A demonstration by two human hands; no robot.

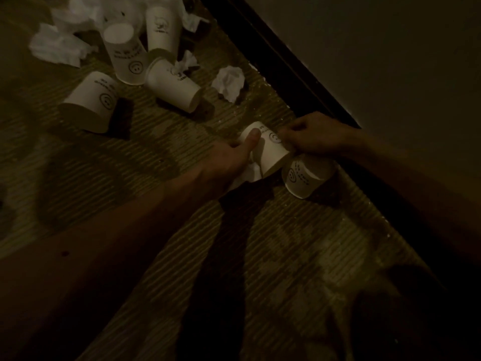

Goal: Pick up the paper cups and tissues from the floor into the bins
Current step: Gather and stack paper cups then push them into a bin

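Left grip (226, 157) on cup (270, 152) near baseboard (286, 63)

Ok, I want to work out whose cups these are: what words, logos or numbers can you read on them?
Smiley-face sign, no words: on the held cup gripped by the left hand, the cup by the wall, the left cup and the upturned cup.
Small print beside each smiley: too blurred to read.
Dark marks on the back cup and the lying cup: unreadable.
No brand name or number is legible.
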